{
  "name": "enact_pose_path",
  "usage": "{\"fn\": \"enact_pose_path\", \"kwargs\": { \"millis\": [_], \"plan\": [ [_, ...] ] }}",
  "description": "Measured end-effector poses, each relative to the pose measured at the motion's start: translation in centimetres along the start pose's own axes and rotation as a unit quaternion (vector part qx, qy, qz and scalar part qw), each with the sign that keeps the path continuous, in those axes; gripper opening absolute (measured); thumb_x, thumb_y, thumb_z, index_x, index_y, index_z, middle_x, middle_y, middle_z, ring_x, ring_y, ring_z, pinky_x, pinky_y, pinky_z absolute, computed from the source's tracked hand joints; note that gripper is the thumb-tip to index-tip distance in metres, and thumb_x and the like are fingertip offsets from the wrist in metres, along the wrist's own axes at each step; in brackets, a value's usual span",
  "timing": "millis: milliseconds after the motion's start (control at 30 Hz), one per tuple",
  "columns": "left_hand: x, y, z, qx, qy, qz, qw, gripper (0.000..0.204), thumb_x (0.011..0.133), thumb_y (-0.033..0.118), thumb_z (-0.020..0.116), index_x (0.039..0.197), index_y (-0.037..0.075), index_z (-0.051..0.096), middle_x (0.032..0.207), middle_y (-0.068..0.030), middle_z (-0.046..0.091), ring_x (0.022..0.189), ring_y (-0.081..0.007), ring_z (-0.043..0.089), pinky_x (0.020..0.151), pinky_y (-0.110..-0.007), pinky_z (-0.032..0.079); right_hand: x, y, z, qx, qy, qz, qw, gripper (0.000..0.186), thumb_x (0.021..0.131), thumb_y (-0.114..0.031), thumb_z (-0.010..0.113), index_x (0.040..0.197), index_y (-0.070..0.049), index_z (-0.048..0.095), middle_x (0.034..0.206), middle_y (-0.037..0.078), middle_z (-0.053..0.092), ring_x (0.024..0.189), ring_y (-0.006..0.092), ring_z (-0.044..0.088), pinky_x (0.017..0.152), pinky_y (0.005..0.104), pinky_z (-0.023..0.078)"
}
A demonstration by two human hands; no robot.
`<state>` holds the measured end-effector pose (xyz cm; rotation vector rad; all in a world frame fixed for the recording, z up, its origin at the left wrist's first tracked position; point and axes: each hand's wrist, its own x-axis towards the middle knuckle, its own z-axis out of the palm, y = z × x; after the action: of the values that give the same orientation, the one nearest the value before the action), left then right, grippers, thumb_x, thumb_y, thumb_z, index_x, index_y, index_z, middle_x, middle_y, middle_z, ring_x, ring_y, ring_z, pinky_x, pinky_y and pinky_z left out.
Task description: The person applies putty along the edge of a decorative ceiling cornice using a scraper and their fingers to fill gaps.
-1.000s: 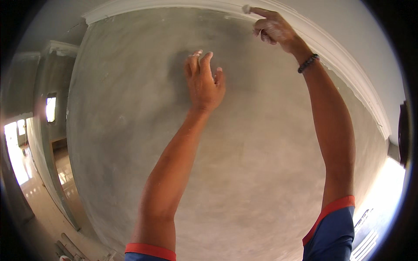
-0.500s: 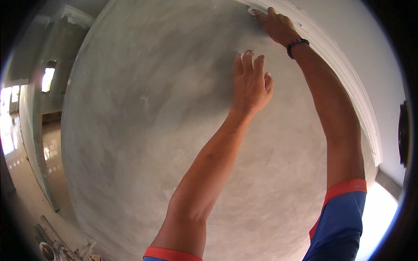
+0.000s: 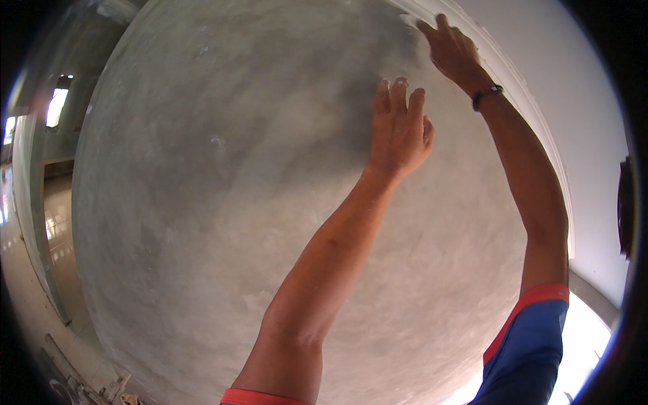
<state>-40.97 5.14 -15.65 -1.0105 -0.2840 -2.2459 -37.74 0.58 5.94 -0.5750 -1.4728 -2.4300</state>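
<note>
My left hand [image 3: 401,131] rests against the grey plastered wall [image 3: 270,223], fingers spread and slightly bent, with white smears on the fingertips. Nothing shows in it. Higher up and to the right, my right hand [image 3: 455,54] reaches to the white cornice moulding [image 3: 496,57], where it meets the wall. Its thumb and forefinger are apart, while the other fingers curl over the moulding's edge. A small white patch [image 3: 406,20] sits by the thumb tip; whether it is filler or a loose piece is unclear. A dark beaded bracelet [image 3: 487,96] circles the right wrist.
A pale ceiling [image 3: 574,101] borders the cornice on the right. Far left, a doorway [image 3: 59,202] opens onto a shiny tiled floor. Pieces of wood [image 3: 111,388] and other clutter lie low at the left. Bright light enters at lower right.
My right hand has slid right along the cornice, and the white patch by its thumb has shifted with it. My left hand sits slightly farther right. The view has turned a little.
</note>
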Motion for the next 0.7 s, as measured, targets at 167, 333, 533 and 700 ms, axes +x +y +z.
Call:
{"fn": "enact_pose_path", "kwargs": {
  "millis": [167,333,533,700],
  "plan": [
    [-0.2,0.8,0.3,-0.02,0.006,-0.013,1.0,0.049,0.075,0.004,0.066,0.118,-0.003,0.046,0.122,-0.0276,0.043,0.117,-0.047,0.04,0.1,-0.056,0.034,2.7,-3.6,-1.0,-0.03,-0.006,-0.009,0.999,0.041,0.091,-0.007,0.053,0.132,-0.006,0.048,0.112,0.025,0.056,0.082,0.0316,0.065,0.066,0.0374,0.054],
    [-0.1,0.8,0.5,-0.036,0.021,-0.005,0.999,0.047,0.075,0.002,0.066,0.117,-0.004,0.046,0.12,-0.0278,0.043,0.115,-0.0457,0.042,0.1,-0.056,0.035,1.5,-1.0,-1.3,-0.018,-0.14,0.06,0.988,0.036,0.089,-0.012,0.053,0.125,-0.008,0.057,0.107,0.024,0.06,0.087,0.0356,0.063,0.076,0.0475,0.052],
    [0.0,0.7,0.7,-0.045,0.012,-0.003,0.999,0.047,0.074,0.001,0.065,0.116,-0.003,0.045,0.12,-0.0277,0.043,0.114,-0.0457,0.042,0.097,-0.056,0.036,-3.9,2.8,0.6,-0.059,-0.094,0.013,0.994,0.069,0.083,0.0,0.055,0.145,-0.023,0.034,0.105,0.018,0.051,0.074,0.0352,0.066,0.063,0.0445,0.058],
    [-0.1,0.4,0.7,-0.041,0.013,0.006,0.999,0.046,0.075,0.002,0.064,0.117,-0.001,0.045,0.12,-0.0273,0.044,0.114,-0.0462,0.042,0.096,-0.056,0.036,-7.9,4.4,0.0,-0.046,-0.104,0.035,0.993,0.061,0.088,-0.004,0.052,0.144,-0.023,0.036,0.104,0.02,0.052,0.074,0.0324,0.066,0.063,0.0417,0.06]
  ]
}}
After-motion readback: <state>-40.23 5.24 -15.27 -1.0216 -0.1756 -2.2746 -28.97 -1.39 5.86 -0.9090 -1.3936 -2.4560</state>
